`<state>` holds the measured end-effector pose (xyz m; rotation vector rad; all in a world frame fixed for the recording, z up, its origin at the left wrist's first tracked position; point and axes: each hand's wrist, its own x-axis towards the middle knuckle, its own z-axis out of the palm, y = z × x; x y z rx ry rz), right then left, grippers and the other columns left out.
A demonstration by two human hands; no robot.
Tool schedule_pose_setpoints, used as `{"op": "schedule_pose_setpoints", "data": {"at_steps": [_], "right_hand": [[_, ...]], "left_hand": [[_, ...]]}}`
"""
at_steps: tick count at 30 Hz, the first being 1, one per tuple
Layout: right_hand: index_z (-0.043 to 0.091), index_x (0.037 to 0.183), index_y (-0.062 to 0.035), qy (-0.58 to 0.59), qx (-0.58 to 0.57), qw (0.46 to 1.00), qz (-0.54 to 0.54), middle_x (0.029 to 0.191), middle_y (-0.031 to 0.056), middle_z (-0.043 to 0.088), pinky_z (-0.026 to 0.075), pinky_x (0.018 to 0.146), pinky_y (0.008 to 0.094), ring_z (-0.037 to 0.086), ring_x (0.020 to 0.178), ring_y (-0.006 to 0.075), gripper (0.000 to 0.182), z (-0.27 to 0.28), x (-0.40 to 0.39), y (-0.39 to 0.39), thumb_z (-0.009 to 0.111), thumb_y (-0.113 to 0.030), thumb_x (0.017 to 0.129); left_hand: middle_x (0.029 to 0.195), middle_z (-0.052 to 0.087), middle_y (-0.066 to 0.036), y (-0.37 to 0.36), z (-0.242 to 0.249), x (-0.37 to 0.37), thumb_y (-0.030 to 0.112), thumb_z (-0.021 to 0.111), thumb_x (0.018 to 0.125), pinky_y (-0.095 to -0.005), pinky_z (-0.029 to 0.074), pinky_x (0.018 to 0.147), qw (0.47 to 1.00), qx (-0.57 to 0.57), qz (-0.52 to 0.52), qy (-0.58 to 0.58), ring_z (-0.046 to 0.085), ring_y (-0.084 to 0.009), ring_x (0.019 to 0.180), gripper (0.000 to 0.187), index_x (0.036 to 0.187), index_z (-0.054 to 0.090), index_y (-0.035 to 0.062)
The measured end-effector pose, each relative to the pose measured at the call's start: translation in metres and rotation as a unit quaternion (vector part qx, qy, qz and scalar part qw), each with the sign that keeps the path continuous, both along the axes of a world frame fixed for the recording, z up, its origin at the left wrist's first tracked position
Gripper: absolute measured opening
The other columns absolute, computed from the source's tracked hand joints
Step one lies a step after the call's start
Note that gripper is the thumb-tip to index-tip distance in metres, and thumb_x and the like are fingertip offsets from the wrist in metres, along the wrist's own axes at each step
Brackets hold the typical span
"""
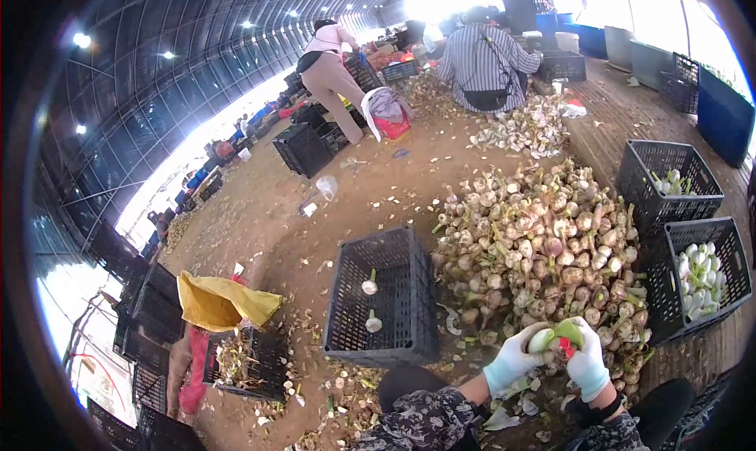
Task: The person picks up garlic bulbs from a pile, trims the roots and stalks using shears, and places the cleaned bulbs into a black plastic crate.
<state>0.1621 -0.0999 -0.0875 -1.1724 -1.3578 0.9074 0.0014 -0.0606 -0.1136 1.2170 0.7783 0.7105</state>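
Both my hands wear white gloves and meet low in the view, in front of a big pile of garlic (543, 246). My left hand (513, 363) is closed around a pale garlic bulb (541, 341). My right hand (589, 363) is closed on a small red tool (565, 346), pressed close to the bulb; its working end is hidden. A green piece of stem or husk (567, 330) sticks up between the hands. Loose peelings (504, 419) lie on the ground below them.
A black crate (382, 293) with two garlic bulbs stands left of the pile. At right, one crate (713, 274) holds several trimmed bulbs and another (669, 159) a few. A yellow sack (216, 301) tops a crate of waste at left. Two people (484, 65) work farther back.
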Motion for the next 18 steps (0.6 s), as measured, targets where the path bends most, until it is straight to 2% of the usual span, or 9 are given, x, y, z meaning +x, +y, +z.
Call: {"op": "schedule_pose_setpoints", "data": {"at_steps": [3, 7, 9, 10, 12, 14, 15, 16, 18], "right_hand": [[0.061, 0.087, 0.0027, 0.297, -0.204, 0.931, 0.062, 0.083, 0.0062, 0.064, 0.048, 0.069, 0.0262, 0.06, 0.075, 0.0126, 0.01, 0.006, 0.018, -0.002, 0.056, -0.005, 0.082], [0.054, 0.099, -0.0001, 0.512, -0.196, 0.833, 0.074, 0.093, 0.0106, 0.061, 0.049, 0.079, 0.0298, 0.059, 0.087, 0.0187, 0.021, -0.017, 0.021, -0.003, 0.046, -0.019, 0.092], [0.05, 0.103, -0.0038, 0.354, -0.074, 0.929, 0.074, 0.097, 0.0106, 0.058, 0.048, 0.084, 0.0356, 0.059, 0.088, 0.0219, 0.03, -0.017, 0.009, -0.003, 0.046, -0.032, 0.093], [0.049, 0.105, -0.0055, 0.498, -0.097, 0.848, 0.152, 0.099, 0.0091, 0.058, 0.049, 0.084, 0.0345, 0.059, 0.089, 0.0222, 0.029, -0.018, 0.013, 0.002, 0.046, -0.032, 0.093], [0.05, 0.105, -0.0075, 0.557, -0.132, 0.806, 0.149, 0.094, 0.0041, 0.057, 0.049, 0.076, 0.0318, 0.057, 0.085, 0.018, 0.03, -0.028, 0.018, 0.007, 0.044, -0.034, 0.094], [0.053, 0.096, -0.007, 0.572, -0.059, 0.816, 0.057, 0.082, 0.0029, 0.056, 0.047, 0.065, 0.0287, 0.056, 0.075, 0.0156, 0.011, -0.006, 0.014, 0.005, 0.047, -0.015, 0.092], [0.055, 0.092, -0.0054, 0.218, 0.014, 0.976, -0.018, 0.08, 0.0048, 0.06, 0.048, 0.063, 0.0298, 0.058, 0.071, 0.0171, 0.015, -0.022, 0.032, 0.012, 0.046, -0.017, 0.092], [0.058, 0.087, -0.0038, -0.153, 0.061, 0.97, -0.177, 0.077, 0.0066, 0.064, 0.048, 0.06, 0.031, 0.06, 0.067, 0.0186, 0.02, -0.039, 0.05, 0.019, 0.045, -0.018, 0.093], [0.06, 0.088, -0.0024, 0.317, -0.145, 0.934, -0.082, 0.074, 0.0052, 0.064, 0.05, 0.064, 0.0308, 0.062, 0.07, 0.0193, 0.023, -0.083, 0.07, 0.015, 0.049, -0.022, 0.091]], "left_hand": [[0.121, 0.053, -0.009, 0.004, -0.002, -0.012, 0.025, 0.077, 0.072, -0.0295, 0.04, 0.095, 0.976, -0.131, -0.098, -0.143, 0.053, -0.0154, 0.106, 0.074, 0.13, 0.04, -0.0018], [0.123, 0.052, -0.009, -0.002, 0.012, -0.014, 0.036, 0.077, 0.068, -0.0309, 0.042, 0.094, 0.941, -0.21, -0.082, -0.251, 0.054, -0.0176, 0.107, 0.081, 0.13, 0.04, -0.0007], [0.114, 0.056, -0.007, 0.002, 0.003, -0.014, 0.035, 0.074, 0.073, -0.0306, 0.04, 0.094, 0.952, -0.15, -0.09, -0.249, 0.053, -0.0177, 0.107, 0.065, 0.121, 0.048, -0.0011], [0.11, 0.057, -0.006, 0.009, 0.019, -0.015, 0.034, 0.074, 0.072, -0.0311, 0.04, 0.093, 0.957, -0.133, -0.12, -0.228, 0.053, -0.0177, 0.105, 0.062, 0.117, 0.05, -0.0004], [0.102, 0.057, -0.005, 0.005, 0.01, -0.009, 0.024, 0.074, 0.071, -0.0291, 0.044, 0.084, 0.939, -0.153, -0.113, -0.285, 0.056, -0.0166, 0.096, 0.053, 0.112, 0.05, 0.0006], [0.096, 0.057, -0.005, -0.005, 0.008, -0.009, 0.013, 0.073, 0.07, -0.0259, 0.048, 0.073, 0.973, -0.158, -0.022, -0.165, 0.058, -0.0155, 0.086, 0.048, 0.111, 0.05, 0.0014], [0.096, 0.057, -0.005, -0.003, 0.015, -0.014, 0.01, 0.072, 0.069, -0.0248, 0.048, 0.071, 0.97, -0.171, -0.036, -0.166, 0.058, -0.0154, 0.084, 0.049, 0.112, 0.049, 0.0019], [0.096, 0.057, -0.005, -0.001, 0.02, -0.019, 0.007, 0.071, 0.069, -0.0238, 0.049, 0.068, 0.969, -0.176, -0.046, -0.169, 0.059, -0.0153, 0.082, 0.05, 0.113, 0.049, 0.0023], [0.102, 0.056, -0.007, 0.003, 0.021, -0.021, 0.016, 0.079, 0.062, -0.0269, 0.051, 0.076, 0.973, -0.136, -0.008, -0.188, 0.058, -0.0156, 0.09, 0.061, 0.114, 0.05, 0.0029]]}}
